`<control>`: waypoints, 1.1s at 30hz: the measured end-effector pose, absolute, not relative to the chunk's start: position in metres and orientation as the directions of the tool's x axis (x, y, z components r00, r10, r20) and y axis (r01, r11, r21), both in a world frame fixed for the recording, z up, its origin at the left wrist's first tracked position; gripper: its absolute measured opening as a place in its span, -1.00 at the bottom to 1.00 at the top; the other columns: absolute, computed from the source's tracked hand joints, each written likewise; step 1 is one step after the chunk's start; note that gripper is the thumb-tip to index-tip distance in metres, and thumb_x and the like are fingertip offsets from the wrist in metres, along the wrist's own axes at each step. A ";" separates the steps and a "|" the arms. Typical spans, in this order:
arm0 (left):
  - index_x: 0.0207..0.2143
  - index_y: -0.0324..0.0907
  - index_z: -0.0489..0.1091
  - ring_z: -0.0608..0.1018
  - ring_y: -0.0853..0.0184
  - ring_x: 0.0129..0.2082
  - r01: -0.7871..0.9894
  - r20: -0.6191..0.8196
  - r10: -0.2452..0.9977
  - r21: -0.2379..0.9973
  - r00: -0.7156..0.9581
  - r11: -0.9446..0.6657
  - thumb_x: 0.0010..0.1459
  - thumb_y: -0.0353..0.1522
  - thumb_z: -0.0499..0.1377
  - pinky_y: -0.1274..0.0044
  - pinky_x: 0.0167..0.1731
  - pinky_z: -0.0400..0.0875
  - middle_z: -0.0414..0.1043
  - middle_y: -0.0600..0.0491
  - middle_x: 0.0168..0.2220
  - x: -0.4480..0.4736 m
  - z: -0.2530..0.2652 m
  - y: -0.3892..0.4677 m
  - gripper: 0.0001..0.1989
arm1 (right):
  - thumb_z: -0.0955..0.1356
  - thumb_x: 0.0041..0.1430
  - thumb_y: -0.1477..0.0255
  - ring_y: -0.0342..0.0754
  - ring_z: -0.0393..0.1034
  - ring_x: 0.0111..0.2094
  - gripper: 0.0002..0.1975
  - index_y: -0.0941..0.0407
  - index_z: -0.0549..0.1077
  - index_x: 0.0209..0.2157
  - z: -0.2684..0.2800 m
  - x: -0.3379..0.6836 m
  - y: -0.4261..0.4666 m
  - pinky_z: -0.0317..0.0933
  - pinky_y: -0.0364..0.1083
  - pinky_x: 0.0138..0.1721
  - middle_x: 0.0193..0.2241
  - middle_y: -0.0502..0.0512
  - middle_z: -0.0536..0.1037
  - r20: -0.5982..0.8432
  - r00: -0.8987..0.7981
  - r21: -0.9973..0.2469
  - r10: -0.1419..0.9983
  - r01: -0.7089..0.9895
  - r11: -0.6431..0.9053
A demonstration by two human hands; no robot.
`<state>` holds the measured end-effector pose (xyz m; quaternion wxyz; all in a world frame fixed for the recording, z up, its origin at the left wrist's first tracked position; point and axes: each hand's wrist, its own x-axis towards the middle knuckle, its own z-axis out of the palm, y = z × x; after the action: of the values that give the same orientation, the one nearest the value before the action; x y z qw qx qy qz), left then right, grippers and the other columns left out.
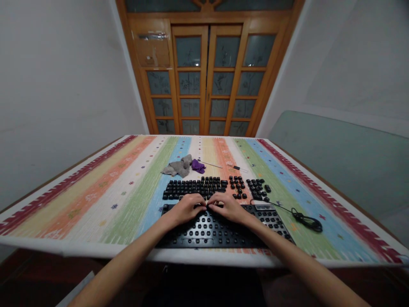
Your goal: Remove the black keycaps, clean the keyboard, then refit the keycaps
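Where our left hand and right hand come together over the far edge of the keyboard, the fingers are drawn in near the tips; how tightly, and whether they pinch anything, we cannot tell. The keyboard lies flat along the near side of the tabletop, loose keycaps ranked just beyond. We judge it stiff and fairly light, best held by its ends; the keycaps, smooth and probably slippery, suit a side pinch.
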<state>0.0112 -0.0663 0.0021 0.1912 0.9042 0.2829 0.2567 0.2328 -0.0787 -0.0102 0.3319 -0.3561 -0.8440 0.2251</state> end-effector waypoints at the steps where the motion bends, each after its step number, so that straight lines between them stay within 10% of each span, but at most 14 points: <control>1: -0.28 -0.21 0.50 0.56 0.33 -0.26 0.417 0.356 0.608 0.483 0.709 -0.770 0.20 -0.46 0.21 0.55 -0.19 0.39 0.55 0.02 -0.27 0.011 0.002 -0.066 -0.94 | 0.34 0.23 0.45 -0.06 0.48 -0.30 -0.86 0.14 0.56 -0.27 -0.011 0.232 -0.079 0.34 -0.08 -0.24 -0.33 0.12 0.58 0.410 -0.529 -0.606 0.743 0.450 0.656; 23: -0.43 -0.21 0.48 0.44 0.22 -0.20 0.510 0.333 0.599 0.320 0.728 -0.798 0.07 -0.47 0.17 0.40 -0.12 0.36 0.50 -0.01 -0.36 0.014 0.009 -0.074 -0.92 | 0.31 0.29 0.50 0.00 0.38 -0.27 -0.85 0.16 0.53 -0.32 -0.013 0.220 -0.097 0.29 -0.01 -0.21 -0.32 0.18 0.56 0.475 -0.672 -0.114 0.568 0.593 0.797; 33: -0.35 -0.19 0.50 0.49 0.26 -0.20 0.467 0.344 0.576 0.350 0.742 -0.812 0.17 -0.38 0.16 0.45 -0.11 0.36 0.52 -0.01 -0.29 0.017 0.035 -0.028 -0.87 | 0.32 0.28 0.42 0.04 0.40 -0.14 -0.81 0.09 0.60 -0.28 0.013 0.237 -0.055 0.27 0.03 -0.08 -0.24 0.12 0.63 0.480 -0.590 -0.371 0.649 0.534 0.760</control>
<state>0.0172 -0.0283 0.0345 0.1212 0.9253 0.2819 0.2231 0.2365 -0.0554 0.0126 0.3061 -0.3333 -0.8868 0.0940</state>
